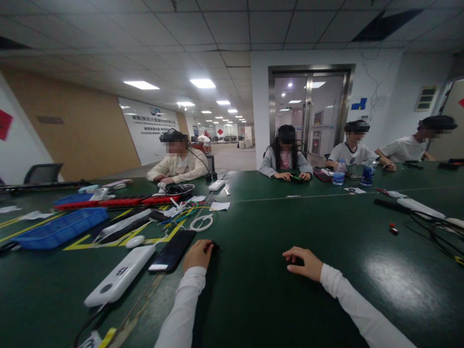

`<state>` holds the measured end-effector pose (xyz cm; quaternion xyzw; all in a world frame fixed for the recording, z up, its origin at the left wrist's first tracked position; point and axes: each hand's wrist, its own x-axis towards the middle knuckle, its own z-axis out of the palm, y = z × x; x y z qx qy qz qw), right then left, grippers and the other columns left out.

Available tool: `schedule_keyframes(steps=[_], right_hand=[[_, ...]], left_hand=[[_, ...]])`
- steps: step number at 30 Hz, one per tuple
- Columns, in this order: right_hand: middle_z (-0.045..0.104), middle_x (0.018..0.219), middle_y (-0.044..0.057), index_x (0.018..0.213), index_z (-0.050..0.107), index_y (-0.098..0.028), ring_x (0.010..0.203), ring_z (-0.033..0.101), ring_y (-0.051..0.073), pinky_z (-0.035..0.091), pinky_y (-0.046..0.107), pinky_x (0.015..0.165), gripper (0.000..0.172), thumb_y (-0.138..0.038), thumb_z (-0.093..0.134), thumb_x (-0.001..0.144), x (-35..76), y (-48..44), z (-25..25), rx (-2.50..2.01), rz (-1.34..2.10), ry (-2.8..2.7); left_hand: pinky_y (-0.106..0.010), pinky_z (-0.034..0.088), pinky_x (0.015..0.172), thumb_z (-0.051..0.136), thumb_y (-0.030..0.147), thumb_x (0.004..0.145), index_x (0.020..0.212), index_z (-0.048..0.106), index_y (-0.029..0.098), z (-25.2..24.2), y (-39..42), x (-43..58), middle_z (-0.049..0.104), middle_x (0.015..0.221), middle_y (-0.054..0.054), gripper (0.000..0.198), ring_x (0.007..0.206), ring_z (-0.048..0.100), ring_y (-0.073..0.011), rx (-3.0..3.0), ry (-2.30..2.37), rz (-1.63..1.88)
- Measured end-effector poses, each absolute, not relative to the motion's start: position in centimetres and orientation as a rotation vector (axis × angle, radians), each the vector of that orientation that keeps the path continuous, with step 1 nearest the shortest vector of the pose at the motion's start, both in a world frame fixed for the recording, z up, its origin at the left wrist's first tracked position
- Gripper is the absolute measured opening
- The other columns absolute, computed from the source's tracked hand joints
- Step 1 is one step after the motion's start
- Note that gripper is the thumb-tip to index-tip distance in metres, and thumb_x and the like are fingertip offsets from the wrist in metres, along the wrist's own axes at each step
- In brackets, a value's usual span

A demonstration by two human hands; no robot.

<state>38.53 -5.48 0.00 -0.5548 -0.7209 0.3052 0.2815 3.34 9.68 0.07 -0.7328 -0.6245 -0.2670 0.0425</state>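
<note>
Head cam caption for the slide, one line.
Left hand beside a flat black device, right hand apart, at a green table; co-workers seated across.

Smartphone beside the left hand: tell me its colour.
The smartphone is black, with a white strip at its near end, seen in the head view.

Bright ceiling lights [202,83], metal-framed glass doors [328,108]

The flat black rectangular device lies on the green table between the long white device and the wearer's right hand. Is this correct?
One side is wrong: the head view shows the flat black rectangular device on the green table between the long white device and the wearer's left hand.
</note>
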Motion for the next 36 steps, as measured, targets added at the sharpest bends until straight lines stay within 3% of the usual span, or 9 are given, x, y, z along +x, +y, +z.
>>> schedule_keyframes(steps=[19, 26, 31, 36], right_hand=[[0.053, 0.095, 0.003, 0.109, 0.051, -0.024, 0.088, 0.049, 0.019, 0.038, 0.037, 0.081, 0.038, -0.038, 0.056, 0.073, 38.7, -5.2, -0.4, -1.459, 0.788, -1.946], [0.052, 0.097, 0.003, 0.109, 0.050, -0.025, 0.091, 0.048, 0.020, 0.037, 0.037, 0.081, 0.037, -0.037, 0.054, 0.075, 38.7, -5.2, -0.6, -1.472, 0.777, -1.953], [0.052, 0.097, 0.002, 0.111, 0.048, -0.025, 0.091, 0.047, 0.020, 0.037, 0.036, 0.080, 0.040, -0.037, 0.055, 0.074, 38.6, -5.1, -0.5, -1.518, 0.777, -1.962], [0.053, 0.098, 0.000, 0.116, 0.041, -0.027, 0.088, 0.049, 0.018, 0.032, 0.036, 0.084, 0.055, -0.042, 0.062, 0.067, 38.1, -5.4, -0.1, -1.528, 0.722, -2.007]], left_hand=[[-0.023, 0.042, 0.065, 0.044, 0.032, 0.074, 0.085, 0.058, 0.022, 0.1, 9.4, 3.9, 0.057, 0.089, -0.003, 0.021, 0.078, 0.055, -0.0143, -2.172, -1.994, -0.802], [-0.027, 0.043, 0.071, 0.046, 0.030, 0.072, 0.084, 0.059, 0.022, 0.6, 8.6, 5.1, 0.059, 0.087, -0.003, 0.020, 0.078, 0.055, -0.0146, -2.318, -1.885, -0.876], [-0.031, 0.045, 0.079, 0.047, 0.028, 0.071, 0.097, 0.054, 0.021, 0.1, 6.8, 9.2, 0.061, 0.086, -0.002, 0.028, 0.078, 0.057, -0.0138, -2.755, -1.638, -1.060], [-0.035, 0.042, 0.083, 0.048, 0.026, 0.072, 0.102, 0.054, 0.024, -0.3, 2.7, 15.1, 0.061, 0.092, -0.004, 0.031, 0.086, 0.054, -0.0164, -3.125, -1.173, -1.046]])
